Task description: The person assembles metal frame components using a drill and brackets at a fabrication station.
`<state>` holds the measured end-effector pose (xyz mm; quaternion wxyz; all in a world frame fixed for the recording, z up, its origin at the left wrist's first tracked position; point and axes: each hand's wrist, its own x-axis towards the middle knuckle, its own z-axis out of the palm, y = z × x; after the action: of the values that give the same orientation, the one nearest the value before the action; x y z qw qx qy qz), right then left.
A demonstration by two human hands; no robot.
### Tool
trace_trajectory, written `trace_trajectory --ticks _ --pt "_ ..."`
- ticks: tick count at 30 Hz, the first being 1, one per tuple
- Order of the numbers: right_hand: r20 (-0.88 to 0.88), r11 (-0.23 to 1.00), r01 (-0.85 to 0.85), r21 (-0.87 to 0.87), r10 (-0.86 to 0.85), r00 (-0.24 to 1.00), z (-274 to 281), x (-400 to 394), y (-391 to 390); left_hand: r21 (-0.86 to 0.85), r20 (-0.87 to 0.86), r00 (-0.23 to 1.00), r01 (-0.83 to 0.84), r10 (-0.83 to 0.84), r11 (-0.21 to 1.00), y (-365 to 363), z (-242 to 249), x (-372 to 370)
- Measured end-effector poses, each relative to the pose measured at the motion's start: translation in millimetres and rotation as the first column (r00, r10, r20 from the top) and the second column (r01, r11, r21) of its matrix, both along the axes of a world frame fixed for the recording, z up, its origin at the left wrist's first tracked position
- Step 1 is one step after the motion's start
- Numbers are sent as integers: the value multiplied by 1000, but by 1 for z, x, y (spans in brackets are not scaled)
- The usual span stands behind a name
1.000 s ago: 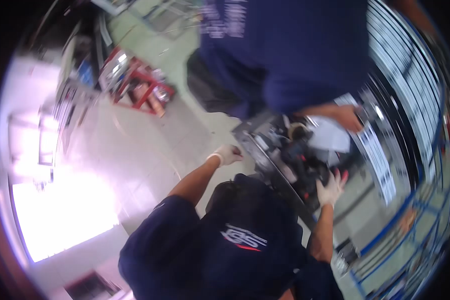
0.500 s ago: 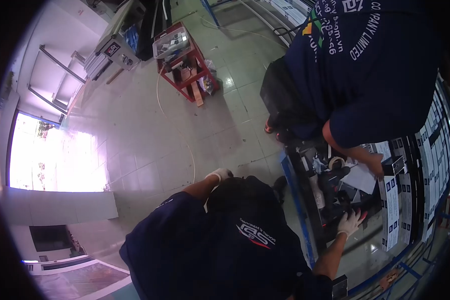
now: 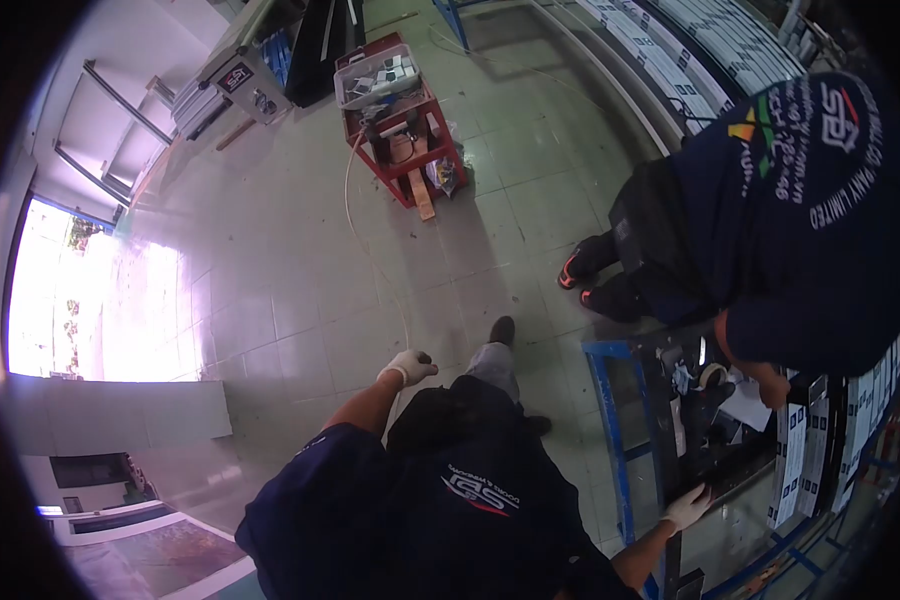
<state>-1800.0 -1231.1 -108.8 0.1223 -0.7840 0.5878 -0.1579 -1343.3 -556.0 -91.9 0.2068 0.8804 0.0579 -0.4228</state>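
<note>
My left hand [image 3: 410,367], in a pale glove, hangs over the floor in front of my body with its fingers curled. A small dark patch shows at the fingers, and I cannot make out what, if anything, they hold. My right hand [image 3: 688,508], also gloved, lies with fingers stretched out against the near dark edge [image 3: 720,475] of a work stand. Beyond it, the stand holds a roll of tape [image 3: 712,376], a white sheet [image 3: 748,408] and dark tools that are hard to tell apart.
A co-worker [image 3: 770,210] leans over the stand, one bare hand [image 3: 773,390] near labelled white profiles [image 3: 791,460]. A blue frame [image 3: 610,440] borders the stand. Further off stands a red cart [image 3: 410,150] with a clear bin [image 3: 378,78]. A thin hose [image 3: 355,225] crosses the tiled floor.
My right hand has drawn back from over the stand's contents to its near edge. My left hand has moved left and shows more fully. The view has shifted, revealing my foot.
</note>
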Motion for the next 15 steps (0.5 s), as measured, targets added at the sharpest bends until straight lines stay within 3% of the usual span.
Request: trace_trajectory --ticks 3,5,7,8,9,10,11,12,13,15 --pt "-266 936 306 -174 -343 901 50 45 127 -4 -182 982 58 -57 998 20 -28 24" --pt "-218 875 414 -251 -468 856 35 60 196 -55 -248 961 111 -121 992 41 -78 51" --pt "-192 822 494 -283 -553 811 1 70 259 -74 -239 950 191 -203 979 52 -93 99" --pt "-284 835 520 -183 -551 785 -24 57 290 -70 -219 944 237 -246 969 61 -93 133" --pt "-379 837 541 -82 -528 760 -48 47 321 -71 -212 932 284 -293 956 68 -90 159" --pt "-518 830 550 87 -434 737 -52 64 352 -22 -234 935 269 -266 963 74 -89 199" --pt "-606 800 536 272 -290 741 -52 95 375 35 -146 953 274 -266 961 75 -67 245" --pt "-636 747 508 430 -149 757 -47 122 392 93 -60 962 272 -267 958 77 -45 288" --pt "-613 704 452 548 -31 790 -40 149 404 43 122 981 150 -154 988 89 -44 329" --pt "-512 623 325 711 141 848 -28 195 411 53 422 906 -42 15 998 96 -17 416"
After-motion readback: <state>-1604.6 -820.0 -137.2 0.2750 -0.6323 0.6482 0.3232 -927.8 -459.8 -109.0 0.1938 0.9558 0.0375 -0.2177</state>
